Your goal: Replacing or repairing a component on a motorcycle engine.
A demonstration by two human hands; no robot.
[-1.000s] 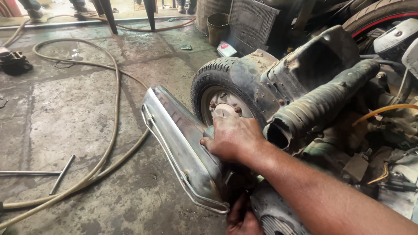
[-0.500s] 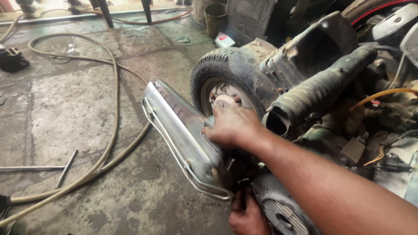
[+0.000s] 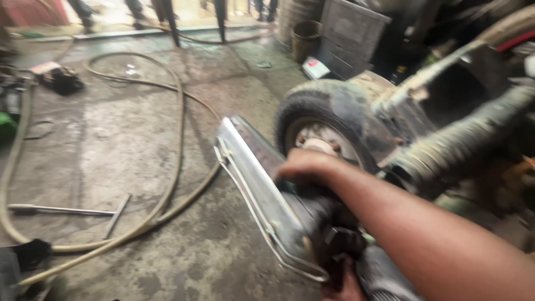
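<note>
Fingertips of the left hand show at the very bottom edge of the frame, tucked under the near end of the chrome exhaust muffler; so little of this hand is in view that I cannot tell whether it grips or only touches. Just above it, the right hand lies on top of the muffler, fingers curled down over its upper side, the forearm running off to the lower right. The picture is blurred, so how tightly those fingers close is not clear.

The muffler slants from lower right to upper left, its thin wire guard running along the lower side, and its far end sits just in front of the small rear wheel of a scooter. A ribbed black hose stretches across the machine to the right of the wheel.

On the concrete floor to the left lies a T-handled wrench, touching or just beside a long tan hose that loops away toward the back. Farther off stand a dark bucket and a grey crate.
</note>
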